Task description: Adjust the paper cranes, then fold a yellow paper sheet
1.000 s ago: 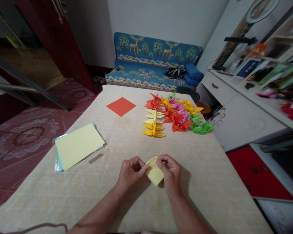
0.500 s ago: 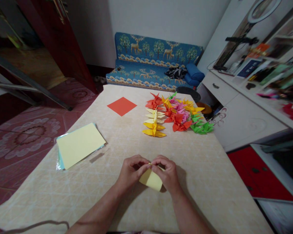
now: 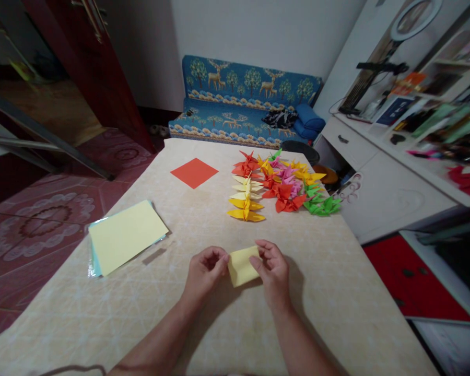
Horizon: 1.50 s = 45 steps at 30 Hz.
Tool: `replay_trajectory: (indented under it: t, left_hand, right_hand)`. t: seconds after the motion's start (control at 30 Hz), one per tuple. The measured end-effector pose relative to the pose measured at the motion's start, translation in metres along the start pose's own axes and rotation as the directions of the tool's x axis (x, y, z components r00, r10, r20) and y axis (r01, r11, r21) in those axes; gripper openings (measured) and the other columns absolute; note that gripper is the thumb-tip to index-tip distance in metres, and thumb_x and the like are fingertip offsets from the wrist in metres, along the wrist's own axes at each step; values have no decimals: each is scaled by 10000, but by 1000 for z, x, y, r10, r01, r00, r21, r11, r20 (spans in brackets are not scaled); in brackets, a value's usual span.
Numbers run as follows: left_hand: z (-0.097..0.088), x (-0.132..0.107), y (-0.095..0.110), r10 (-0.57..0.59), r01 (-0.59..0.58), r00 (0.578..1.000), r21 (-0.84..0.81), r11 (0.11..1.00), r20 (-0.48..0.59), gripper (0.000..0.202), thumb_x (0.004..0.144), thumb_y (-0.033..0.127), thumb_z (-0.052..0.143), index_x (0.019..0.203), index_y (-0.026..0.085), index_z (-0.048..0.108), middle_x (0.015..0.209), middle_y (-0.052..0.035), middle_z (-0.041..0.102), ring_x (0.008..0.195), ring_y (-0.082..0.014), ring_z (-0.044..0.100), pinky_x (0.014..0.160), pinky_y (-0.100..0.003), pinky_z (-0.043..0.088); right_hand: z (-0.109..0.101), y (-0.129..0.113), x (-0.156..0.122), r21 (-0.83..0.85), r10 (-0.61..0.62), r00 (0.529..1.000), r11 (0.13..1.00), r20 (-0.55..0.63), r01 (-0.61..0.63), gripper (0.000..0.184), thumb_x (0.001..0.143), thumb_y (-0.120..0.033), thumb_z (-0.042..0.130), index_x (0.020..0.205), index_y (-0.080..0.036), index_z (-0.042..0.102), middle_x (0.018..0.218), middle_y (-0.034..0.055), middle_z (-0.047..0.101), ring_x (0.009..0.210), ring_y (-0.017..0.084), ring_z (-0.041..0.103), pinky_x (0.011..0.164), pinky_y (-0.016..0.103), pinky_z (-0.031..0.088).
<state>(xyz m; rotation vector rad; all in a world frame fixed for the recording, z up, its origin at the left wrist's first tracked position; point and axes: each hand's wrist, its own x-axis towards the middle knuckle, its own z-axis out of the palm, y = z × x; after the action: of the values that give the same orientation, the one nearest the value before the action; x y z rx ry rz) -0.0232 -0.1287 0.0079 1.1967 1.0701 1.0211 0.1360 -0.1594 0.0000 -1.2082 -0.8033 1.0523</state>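
Note:
A small folded piece of pale yellow paper (image 3: 243,267) is held up between my two hands, just above the tablecloth. My left hand (image 3: 206,269) pinches its upper left corner between thumb and finger. On the other side, my right hand (image 3: 274,269) grips the right edge, thumb in front and fingers behind. Beyond my hands, a row of yellow and cream paper cranes (image 3: 246,210) lies on the table. Beside them sit several red, pink, orange and green cranes (image 3: 290,197) in a cluster.
A red paper square (image 3: 195,173) lies flat toward the table's far left. Nearer on the left is a stack of pale yellow sheets (image 3: 129,237) over a clear packet. A blue sofa (image 3: 235,122) stands past the table (image 3: 102,318), and a cluttered white dresser (image 3: 391,180) to the right.
The yellow paper has been turned and raised slightly, its broad face now showing. My hands have moved apart, from pinching together at its top edge to holding opposite sides.

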Motion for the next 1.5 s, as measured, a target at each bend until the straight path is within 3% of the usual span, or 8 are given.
replay_trajectory:
  t: [0.1, 0.17, 0.3, 0.37, 0.5, 0.63, 0.9, 1.5]
  left_hand:
    - [4, -5, -1, -63, 53, 974, 52, 997, 219, 225, 753, 305, 643, 644, 115, 594, 543, 3, 556, 488, -82, 474, 458, -178, 338]
    - [7, -6, -2, -75, 55, 958, 78, 995, 277, 242, 753, 311, 642, 630, 106, 601, 530, -3, 553, 477, -77, 459, 449, -177, 320]
    - [8, -3, -3, -84, 79, 975, 35, 996, 207, 263, 759, 345, 642, 651, 108, 606, 527, -20, 593, 473, -80, 474, 465, -178, 340]
    - [6, 0, -2, -92, 92, 983, 4, 996, 157, 264, 754, 359, 651, 667, 113, 608, 527, -23, 609, 471, -82, 484, 473, -177, 352]
    - [2, 3, -1, -86, 90, 990, -27, 996, 107, 262, 743, 366, 664, 676, 119, 610, 507, -15, 607, 457, -79, 486, 470, -173, 358]
    - [2, 2, -1, -76, 79, 991, -22, 997, 107, 252, 734, 355, 671, 664, 120, 610, 501, -13, 601, 462, -85, 496, 480, -178, 368]
    - [8, 0, -1, -87, 77, 976, 57, 995, 201, 243, 725, 316, 660, 614, 116, 578, 518, -4, 555, 480, -81, 457, 470, -180, 321]
    - [6, 0, -5, -82, 97, 938, -28, 995, 336, 272, 762, 356, 647, 726, 89, 613, 662, -53, 612, 591, -118, 520, 539, -209, 368]
  right_hand:
    - [-6, 2, 2, 44, -25, 996, 999, -88, 29, 416, 694, -286, 710, 1061, -197, 536, 793, 1, 602, 622, 128, 588, 529, 213, 474]
    - [-8, 2, 3, 65, -42, 993, 997, -114, 50, 463, 693, -286, 717, 1106, -205, 523, 787, -11, 578, 606, 113, 570, 516, 197, 460]
    - [-5, 0, 2, 192, -22, 994, 980, -110, 43, 611, 684, -332, 722, 1228, -225, 465, 968, 36, 608, 747, 160, 616, 605, 238, 503]
    - [-2, 0, 2, 249, 16, 997, 969, -70, 2, 554, 696, -359, 708, 1190, -218, 500, 1018, 54, 628, 827, 188, 629, 668, 266, 513]
    - [1, 2, 2, 224, 68, 997, 973, -26, -60, 327, 711, -389, 693, 951, -182, 612, 858, 42, 686, 749, 190, 646, 656, 270, 507]
    - [0, 3, 2, 137, 45, 997, 990, -56, -37, 264, 739, -391, 670, 884, -176, 622, 771, 17, 679, 665, 166, 627, 627, 253, 491]
    - [-5, 14, 1, 53, 8, 982, 999, -188, 2, 236, 751, -383, 666, 748, -167, 571, 638, -13, 605, 557, 119, 551, 497, 192, 431]
    - [-2, 3, -1, -97, 1, 992, 995, -129, -13, 257, 745, -409, 655, 737, -158, 600, 596, -15, 573, 516, 109, 510, 455, 191, 396]
